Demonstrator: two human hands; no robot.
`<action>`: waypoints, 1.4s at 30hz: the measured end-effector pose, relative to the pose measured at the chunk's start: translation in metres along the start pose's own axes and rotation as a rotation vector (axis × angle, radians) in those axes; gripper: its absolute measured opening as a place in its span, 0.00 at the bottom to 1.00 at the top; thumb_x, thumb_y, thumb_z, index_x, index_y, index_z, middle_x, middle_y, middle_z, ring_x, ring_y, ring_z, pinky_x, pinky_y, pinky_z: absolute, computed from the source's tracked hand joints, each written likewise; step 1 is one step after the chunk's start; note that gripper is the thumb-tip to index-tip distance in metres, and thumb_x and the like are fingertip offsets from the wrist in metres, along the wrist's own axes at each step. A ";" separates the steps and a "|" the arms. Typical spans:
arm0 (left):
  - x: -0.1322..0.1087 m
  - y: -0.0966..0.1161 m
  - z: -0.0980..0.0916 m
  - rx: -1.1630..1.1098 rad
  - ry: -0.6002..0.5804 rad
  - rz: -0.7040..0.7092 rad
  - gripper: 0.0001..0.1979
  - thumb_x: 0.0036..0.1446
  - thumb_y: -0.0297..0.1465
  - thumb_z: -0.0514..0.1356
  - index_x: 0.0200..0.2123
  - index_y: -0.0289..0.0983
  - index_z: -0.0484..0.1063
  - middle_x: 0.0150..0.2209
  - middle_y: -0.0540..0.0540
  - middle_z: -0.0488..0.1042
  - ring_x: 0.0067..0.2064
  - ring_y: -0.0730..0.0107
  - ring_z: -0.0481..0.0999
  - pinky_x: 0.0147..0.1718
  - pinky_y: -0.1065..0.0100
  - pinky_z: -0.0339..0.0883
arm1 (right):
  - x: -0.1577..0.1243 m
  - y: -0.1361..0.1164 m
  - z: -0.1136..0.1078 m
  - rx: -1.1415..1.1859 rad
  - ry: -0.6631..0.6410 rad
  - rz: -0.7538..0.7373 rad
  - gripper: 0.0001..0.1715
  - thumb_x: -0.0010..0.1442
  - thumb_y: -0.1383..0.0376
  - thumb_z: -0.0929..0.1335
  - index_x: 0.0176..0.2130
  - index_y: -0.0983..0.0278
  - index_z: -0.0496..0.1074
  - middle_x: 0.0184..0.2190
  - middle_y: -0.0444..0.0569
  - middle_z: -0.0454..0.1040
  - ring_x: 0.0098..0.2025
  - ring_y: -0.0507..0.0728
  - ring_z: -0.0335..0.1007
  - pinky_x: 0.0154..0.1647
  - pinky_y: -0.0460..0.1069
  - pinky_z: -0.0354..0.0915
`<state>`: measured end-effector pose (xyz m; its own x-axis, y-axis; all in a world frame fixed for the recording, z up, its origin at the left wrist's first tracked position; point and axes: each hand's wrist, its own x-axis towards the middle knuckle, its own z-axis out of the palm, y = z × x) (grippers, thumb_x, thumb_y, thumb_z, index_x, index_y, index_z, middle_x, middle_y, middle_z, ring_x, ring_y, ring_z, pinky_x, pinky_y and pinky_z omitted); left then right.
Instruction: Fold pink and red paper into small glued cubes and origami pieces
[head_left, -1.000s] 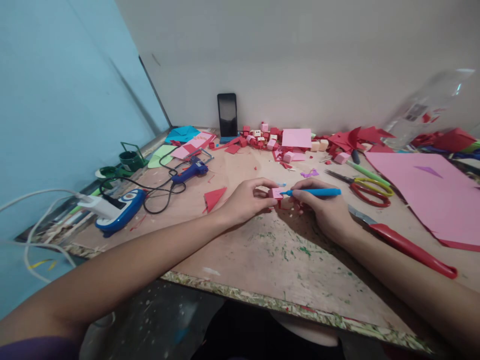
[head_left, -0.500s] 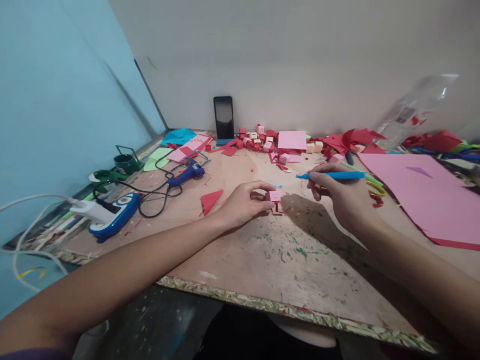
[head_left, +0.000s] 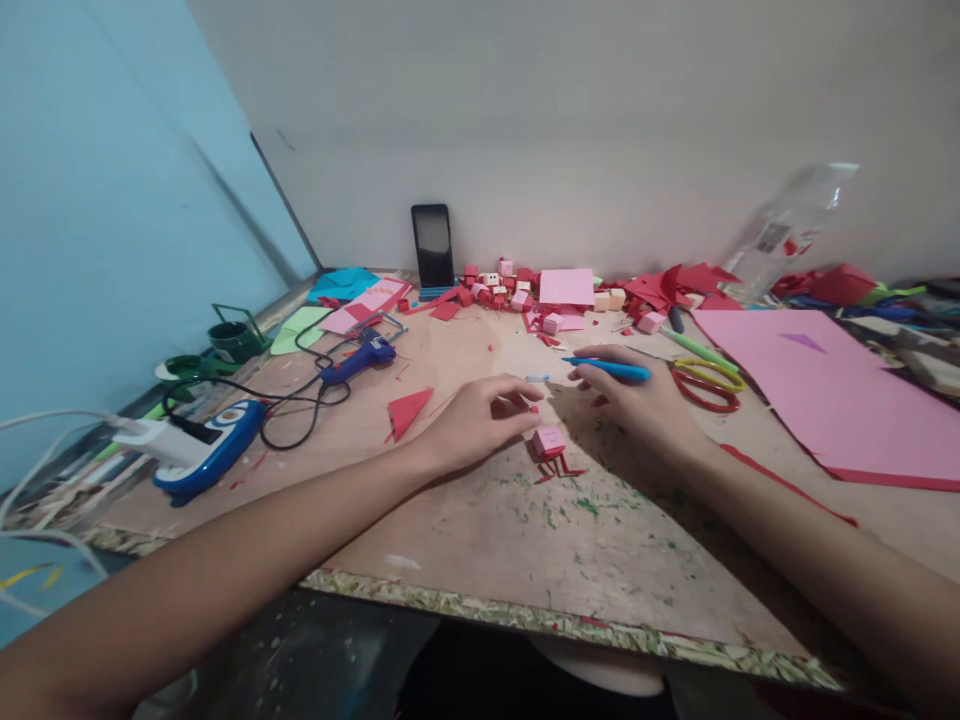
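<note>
A small paper figure with a pink cube head, a face drawn on it and thin red legs sits on the table in front of me. Just behind and left of it is my left hand, fingers curved and thumb apart, not gripping the figure. A tiny red piece shows by its fingertips; whether they touch it I cannot tell. Between the fingers of my right hand is a blue pen, its tip pointing left. A light blue pen cap lies between the hands.
Left are a blue glue gun, its cord, a power strip and a red paper triangle. Scissors and pink sheets lie right. Behind stand a phone, several paper cubes and a plastic bottle.
My left hand has let go of the paper figure, which now sits nearer to me with its legs showing. My right hand has moved left with the pen. The view has shifted slightly.
</note>
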<state>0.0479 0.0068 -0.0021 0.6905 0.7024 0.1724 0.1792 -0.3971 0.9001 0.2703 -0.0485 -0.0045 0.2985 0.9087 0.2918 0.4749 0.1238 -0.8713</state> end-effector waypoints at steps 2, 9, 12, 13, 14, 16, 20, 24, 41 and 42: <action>0.001 0.002 -0.002 0.045 0.049 -0.011 0.08 0.60 0.28 0.66 0.43 0.36 0.80 0.46 0.44 0.82 0.40 0.68 0.78 0.42 0.67 0.72 | 0.001 0.007 0.004 -0.090 -0.068 -0.131 0.20 0.67 0.56 0.68 0.55 0.60 0.77 0.48 0.54 0.83 0.51 0.65 0.79 0.52 0.60 0.73; 0.001 0.005 -0.002 0.103 0.101 -0.048 0.07 0.61 0.25 0.63 0.42 0.35 0.80 0.40 0.47 0.82 0.34 0.71 0.75 0.37 0.69 0.68 | 0.007 0.021 0.022 -0.284 -0.231 -0.362 0.19 0.62 0.65 0.69 0.52 0.60 0.78 0.51 0.55 0.82 0.52 0.67 0.78 0.56 0.63 0.70; 0.002 0.004 -0.002 0.107 0.100 -0.043 0.08 0.61 0.25 0.63 0.42 0.35 0.80 0.38 0.47 0.81 0.33 0.71 0.74 0.36 0.69 0.67 | 0.008 0.021 0.023 -0.304 -0.231 -0.411 0.15 0.62 0.66 0.69 0.48 0.59 0.80 0.47 0.55 0.82 0.48 0.67 0.78 0.52 0.61 0.70; 0.002 0.004 -0.002 0.107 0.101 -0.042 0.08 0.61 0.26 0.63 0.42 0.35 0.80 0.38 0.48 0.80 0.33 0.71 0.74 0.35 0.69 0.67 | 0.009 0.021 0.023 -0.308 -0.220 -0.419 0.16 0.62 0.67 0.68 0.49 0.60 0.79 0.47 0.55 0.82 0.48 0.67 0.77 0.51 0.61 0.70; 0.002 0.004 -0.002 0.105 0.104 -0.040 0.07 0.61 0.26 0.63 0.42 0.35 0.80 0.37 0.48 0.80 0.33 0.71 0.74 0.35 0.69 0.67 | 0.009 0.022 0.023 -0.309 -0.207 -0.424 0.17 0.62 0.67 0.68 0.50 0.60 0.79 0.48 0.57 0.81 0.49 0.68 0.77 0.51 0.62 0.70; 0.003 0.003 -0.002 0.099 0.108 -0.039 0.07 0.61 0.27 0.63 0.42 0.35 0.80 0.36 0.48 0.79 0.33 0.70 0.74 0.35 0.69 0.67 | 0.009 0.022 0.024 -0.304 -0.194 -0.433 0.21 0.61 0.67 0.68 0.54 0.61 0.77 0.51 0.58 0.80 0.52 0.69 0.75 0.53 0.62 0.69; 0.004 0.001 -0.002 0.077 0.109 -0.041 0.07 0.61 0.27 0.63 0.41 0.36 0.79 0.33 0.49 0.77 0.33 0.70 0.73 0.35 0.68 0.68 | 0.008 0.020 0.026 -0.275 -0.244 -0.444 0.19 0.60 0.66 0.70 0.51 0.58 0.79 0.48 0.55 0.82 0.50 0.68 0.76 0.53 0.62 0.68; 0.004 0.000 -0.002 0.059 0.103 -0.040 0.08 0.60 0.26 0.62 0.42 0.36 0.79 0.35 0.48 0.78 0.34 0.70 0.74 0.37 0.68 0.69 | 0.007 0.018 0.024 -0.202 -0.255 -0.410 0.15 0.60 0.66 0.70 0.48 0.59 0.80 0.44 0.54 0.82 0.45 0.65 0.78 0.48 0.59 0.70; 0.004 -0.006 0.000 -0.011 0.144 0.005 0.03 0.60 0.29 0.65 0.38 0.36 0.77 0.38 0.46 0.80 0.39 0.67 0.79 0.42 0.66 0.73 | -0.005 0.000 0.025 0.128 -0.284 -0.268 0.14 0.59 0.63 0.73 0.46 0.60 0.80 0.38 0.48 0.82 0.39 0.59 0.78 0.43 0.54 0.73; 0.005 -0.009 -0.001 -0.003 0.183 0.008 0.04 0.60 0.27 0.64 0.40 0.36 0.76 0.38 0.46 0.79 0.39 0.68 0.79 0.42 0.66 0.73 | -0.005 0.000 0.025 0.146 -0.269 -0.250 0.14 0.60 0.62 0.72 0.47 0.60 0.80 0.38 0.49 0.82 0.38 0.59 0.78 0.42 0.54 0.73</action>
<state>0.0493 0.0144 -0.0093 0.5528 0.7951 0.2495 0.1718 -0.4017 0.8995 0.2483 -0.0428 -0.0156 -0.0480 0.9130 0.4052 0.3770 0.3922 -0.8391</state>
